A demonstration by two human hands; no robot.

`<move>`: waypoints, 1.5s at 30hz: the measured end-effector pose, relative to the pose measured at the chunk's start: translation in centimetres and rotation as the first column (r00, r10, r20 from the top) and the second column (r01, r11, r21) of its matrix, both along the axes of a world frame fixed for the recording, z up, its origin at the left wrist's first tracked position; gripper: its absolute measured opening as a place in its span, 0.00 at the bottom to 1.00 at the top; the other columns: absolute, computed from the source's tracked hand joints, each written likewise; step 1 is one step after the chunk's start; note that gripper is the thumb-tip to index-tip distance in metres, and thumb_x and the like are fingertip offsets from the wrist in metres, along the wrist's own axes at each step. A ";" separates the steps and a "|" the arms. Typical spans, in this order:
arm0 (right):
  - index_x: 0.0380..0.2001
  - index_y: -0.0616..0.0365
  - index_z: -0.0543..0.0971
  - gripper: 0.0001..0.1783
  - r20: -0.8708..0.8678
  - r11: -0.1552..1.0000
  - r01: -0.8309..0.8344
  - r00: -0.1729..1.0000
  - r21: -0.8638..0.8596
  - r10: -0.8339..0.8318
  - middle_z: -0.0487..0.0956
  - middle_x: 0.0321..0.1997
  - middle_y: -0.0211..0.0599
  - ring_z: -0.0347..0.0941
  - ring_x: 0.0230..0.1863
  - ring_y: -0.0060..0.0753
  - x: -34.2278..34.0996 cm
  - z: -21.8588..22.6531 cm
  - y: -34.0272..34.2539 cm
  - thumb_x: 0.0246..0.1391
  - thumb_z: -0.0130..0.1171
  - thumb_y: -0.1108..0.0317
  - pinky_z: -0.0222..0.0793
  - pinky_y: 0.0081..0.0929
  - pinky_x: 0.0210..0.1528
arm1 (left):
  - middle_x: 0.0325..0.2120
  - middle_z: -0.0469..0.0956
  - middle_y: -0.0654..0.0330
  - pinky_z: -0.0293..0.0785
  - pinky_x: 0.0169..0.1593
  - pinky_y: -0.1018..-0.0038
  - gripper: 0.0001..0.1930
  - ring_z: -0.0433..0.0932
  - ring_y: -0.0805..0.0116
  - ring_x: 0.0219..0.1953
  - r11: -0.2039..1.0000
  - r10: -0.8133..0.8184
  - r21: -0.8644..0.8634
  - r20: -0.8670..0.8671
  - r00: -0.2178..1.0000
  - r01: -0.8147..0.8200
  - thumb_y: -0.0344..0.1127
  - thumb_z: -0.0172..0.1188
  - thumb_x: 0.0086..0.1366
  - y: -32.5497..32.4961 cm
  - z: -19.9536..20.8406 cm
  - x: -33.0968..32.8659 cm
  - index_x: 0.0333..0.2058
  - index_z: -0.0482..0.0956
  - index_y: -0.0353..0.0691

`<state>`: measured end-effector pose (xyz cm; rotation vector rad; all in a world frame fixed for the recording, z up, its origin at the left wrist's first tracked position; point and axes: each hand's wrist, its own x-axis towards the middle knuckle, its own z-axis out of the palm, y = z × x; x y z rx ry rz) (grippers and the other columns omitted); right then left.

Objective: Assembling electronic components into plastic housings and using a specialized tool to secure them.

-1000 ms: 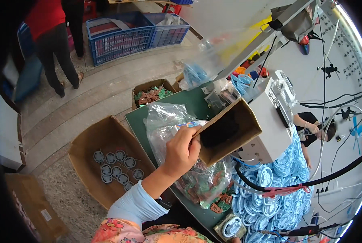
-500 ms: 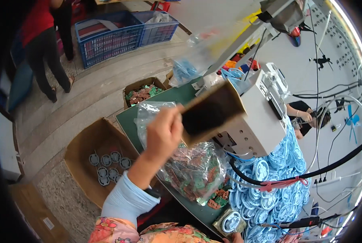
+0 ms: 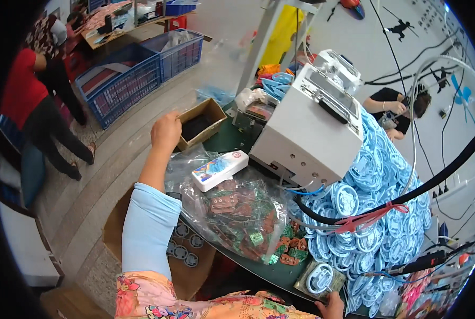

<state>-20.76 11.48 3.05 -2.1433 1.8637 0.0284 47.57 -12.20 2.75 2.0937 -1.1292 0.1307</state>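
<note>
My left hand reaches out far left, closed on the rim of a small open cardboard box. The inside of that box is dark. Near it, a white oblong case with a colourful print lies on a clear plastic bag of green and brown circuit boards. Low on the right, my right hand is partly in view, thumb and finger apart. It is beside a flat square block that carries a light blue oval plastic part.
A grey machine stands on the green table, beside a big heap of light blue plastic parts. Under the table edge, a carton holds several round parts. Blue crates and people are beyond; black cables cross the right side.
My left hand has carried the cardboard box leftward and away from the machine's front. The white case now shows on the bag. My view has shifted too; the right hand stays by the block.
</note>
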 end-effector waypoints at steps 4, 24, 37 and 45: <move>0.30 0.59 0.73 0.21 0.022 0.998 0.047 0.999 -0.036 -0.047 0.73 0.25 0.42 0.72 0.27 0.48 -0.5 -0.4 0.1 0.39 0.76 0.64 0.69 0.40 0.32 | 0.35 0.82 0.45 0.75 0.47 0.55 0.13 0.81 0.44 0.40 0.999 -0.037 0.027 -0.052 0.998 0.038 0.35 0.52 0.60 -2.2 -1.0 0.3 0.38 0.84 0.40; 0.32 0.58 0.70 0.27 0.083 0.998 0.053 0.995 -0.014 -0.052 0.72 0.31 0.44 0.73 0.32 0.52 -1.0 -0.6 -0.4 0.34 0.78 0.62 0.69 0.40 0.32 | 0.23 0.81 0.50 0.75 0.21 0.70 0.11 0.78 0.65 0.14 0.963 -0.170 0.154 -0.293 0.941 0.222 0.29 0.56 0.58 -2.1 0.7 -3.8 0.37 0.82 0.31; 0.31 0.58 0.71 0.26 0.085 0.997 0.078 0.993 0.000 -0.078 0.72 0.31 0.44 0.73 0.33 0.52 -1.6 -1.0 0.2 0.36 0.77 0.60 0.69 0.42 0.32 | 0.32 0.79 0.53 0.74 0.41 0.65 0.07 0.78 0.54 0.36 0.655 -0.691 -0.199 0.230 0.685 0.728 0.28 0.61 0.59 3.5 4.5 -20.4 0.36 0.79 0.35; 0.30 0.58 0.72 0.26 0.094 0.999 0.044 0.995 0.027 -0.047 0.73 0.30 0.43 0.73 0.31 0.49 -1.8 -1.2 -0.1 0.35 0.78 0.59 0.68 0.41 0.31 | 0.42 0.78 0.48 0.66 0.55 0.55 0.16 0.74 0.49 0.48 0.651 -0.753 0.125 -0.024 0.658 0.749 0.38 0.59 0.61 0.6 -0.2 -24.2 0.45 0.78 0.37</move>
